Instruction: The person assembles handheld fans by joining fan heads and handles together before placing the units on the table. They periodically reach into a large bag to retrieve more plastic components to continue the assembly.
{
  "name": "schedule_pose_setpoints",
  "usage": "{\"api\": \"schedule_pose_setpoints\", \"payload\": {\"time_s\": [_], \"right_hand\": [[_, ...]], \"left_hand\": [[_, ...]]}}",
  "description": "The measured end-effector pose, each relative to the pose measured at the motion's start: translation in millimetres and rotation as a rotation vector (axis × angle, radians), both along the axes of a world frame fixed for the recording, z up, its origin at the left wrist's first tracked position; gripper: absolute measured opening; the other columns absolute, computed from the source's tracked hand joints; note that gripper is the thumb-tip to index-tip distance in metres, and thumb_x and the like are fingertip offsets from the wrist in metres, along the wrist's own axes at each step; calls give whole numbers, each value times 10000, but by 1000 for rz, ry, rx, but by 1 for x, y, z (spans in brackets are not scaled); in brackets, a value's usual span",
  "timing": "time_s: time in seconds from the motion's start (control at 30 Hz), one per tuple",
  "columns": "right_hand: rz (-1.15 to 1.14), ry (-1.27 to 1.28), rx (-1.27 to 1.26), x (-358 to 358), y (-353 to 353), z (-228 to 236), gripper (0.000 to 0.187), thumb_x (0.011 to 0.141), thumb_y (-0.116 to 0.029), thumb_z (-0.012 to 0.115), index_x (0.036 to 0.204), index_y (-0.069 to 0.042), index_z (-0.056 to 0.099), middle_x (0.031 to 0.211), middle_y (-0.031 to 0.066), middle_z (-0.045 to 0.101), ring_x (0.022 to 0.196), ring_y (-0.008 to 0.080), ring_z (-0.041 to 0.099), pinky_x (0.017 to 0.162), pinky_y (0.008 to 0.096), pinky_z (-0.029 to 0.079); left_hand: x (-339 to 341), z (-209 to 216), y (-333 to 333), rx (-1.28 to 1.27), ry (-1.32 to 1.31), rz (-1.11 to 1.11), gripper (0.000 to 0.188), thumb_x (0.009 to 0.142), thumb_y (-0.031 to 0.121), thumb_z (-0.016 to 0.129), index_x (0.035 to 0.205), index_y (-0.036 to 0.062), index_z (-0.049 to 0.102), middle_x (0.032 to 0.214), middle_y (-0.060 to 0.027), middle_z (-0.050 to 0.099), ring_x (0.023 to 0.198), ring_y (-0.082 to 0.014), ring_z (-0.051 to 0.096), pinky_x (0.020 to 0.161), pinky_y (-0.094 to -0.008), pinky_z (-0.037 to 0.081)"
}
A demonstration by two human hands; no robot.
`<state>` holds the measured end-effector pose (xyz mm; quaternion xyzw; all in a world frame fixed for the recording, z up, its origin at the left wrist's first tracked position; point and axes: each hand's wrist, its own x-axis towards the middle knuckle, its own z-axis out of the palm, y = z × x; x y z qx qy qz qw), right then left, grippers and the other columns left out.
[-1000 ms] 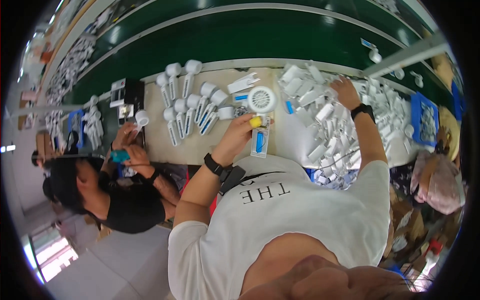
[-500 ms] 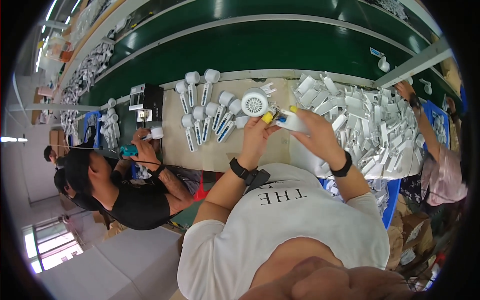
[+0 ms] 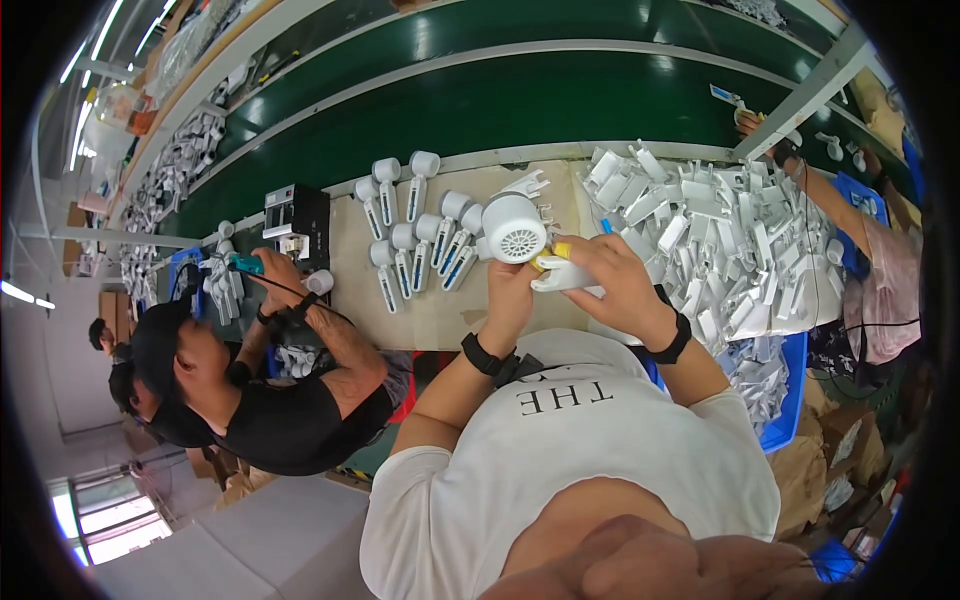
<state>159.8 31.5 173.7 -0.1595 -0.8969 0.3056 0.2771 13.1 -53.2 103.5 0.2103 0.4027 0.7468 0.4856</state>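
Observation:
Over the near edge of the table, a white handheld fan [image 3: 516, 226] with a round slotted grille is between my hands, its head tilted toward me. My left hand [image 3: 510, 296] is closed around the neck below the head. At the handle, my right hand [image 3: 622, 284] grips the white handle shell [image 3: 563, 277] between thumb and fingers. Yellow covers show on fingertips of both hands. The inside of the handle is hidden from view. Several similar white fans [image 3: 428, 246] with blue-and-dark strips on their handles lie in rows left of my hands.
Loose white plastic shells [image 3: 735, 235] form a large pile at right, above a blue bin [image 3: 790, 400] of parts. A black-and-silver machine [image 3: 298, 222] stands left, near a co-worker [image 3: 270, 400] holding a teal tool. Another person's arm [image 3: 830, 205] reaches toward the green conveyor [image 3: 480, 100].
The fan's head has tipped toward me, and my right hand has turned the handle so its blue inside no longer shows. The left co-worker's hands have moved away from the machine.

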Motion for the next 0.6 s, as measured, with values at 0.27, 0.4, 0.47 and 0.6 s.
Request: {"api": "schedule_pose_setpoints", "payload": {"time_s": [0.27,0.4,0.47,0.6], "right_hand": [[-59,119,150,-1,-13,-2,513,587,-90,702,1060,-58,508,1177,86,536,840,269,504,758,334,422],[-69,105,-53,1,-20,2,511,623,-61,679,1102,-50,502,1167,94,541,845,254,513,752,318,428],[-83,90,-232,3,-23,2,502,652,-53,667,1124,-42,495,1161,95,545,861,236,521,753,312,430],[-30,231,-998,3,-3,-10,506,724,-73,649,1191,-17,462,1129,85,559,924,178,539,789,280,425]], "left_hand": [[3,15,-5,79,36,10,267,784,-24,557,1051,-12,569,1023,-90,603,909,-146,582,796,-262,465],[4,20,-10,73,139,9,269,783,-26,552,1051,-12,572,1033,-90,600,924,-149,576,801,-265,462],[11,38,-9,84,434,110,266,790,-12,552,1056,-10,573,1042,-93,597,941,-151,569,795,-266,464],[6,23,-5,35,496,110,265,804,5,554,1070,-4,561,1059,-94,589,949,-161,567,788,-287,477]]}}
